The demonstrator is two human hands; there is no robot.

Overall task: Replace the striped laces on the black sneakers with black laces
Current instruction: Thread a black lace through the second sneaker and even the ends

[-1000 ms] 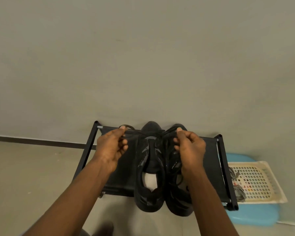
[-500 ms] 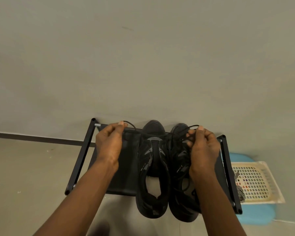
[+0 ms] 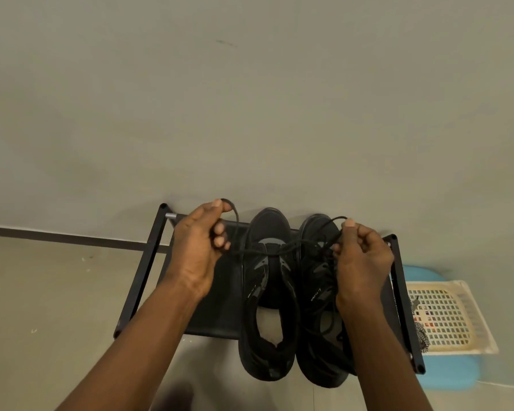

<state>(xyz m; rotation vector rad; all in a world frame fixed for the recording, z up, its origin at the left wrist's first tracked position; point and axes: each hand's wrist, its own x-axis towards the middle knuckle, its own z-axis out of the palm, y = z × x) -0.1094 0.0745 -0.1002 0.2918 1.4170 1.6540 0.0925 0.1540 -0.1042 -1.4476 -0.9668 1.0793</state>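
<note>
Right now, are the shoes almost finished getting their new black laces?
Partly. A striped lace already lies off by the cream plastic basket. The left hand and right hand each hold an end of the thin black lace, threaded only near the left black sneaker's toe. The upper eyelets remain.

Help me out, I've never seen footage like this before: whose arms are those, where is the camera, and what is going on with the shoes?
The camera sits on a person's head, looking down at their own bare arms. The left hand and right hand each pinch an end of one black lace, stretched across the left sneaker. The right sneaker stands beside it. Both rest on a low black rack against the wall. To the right, a cream basket lies on something blue, with a striped lace at its edge.
</note>
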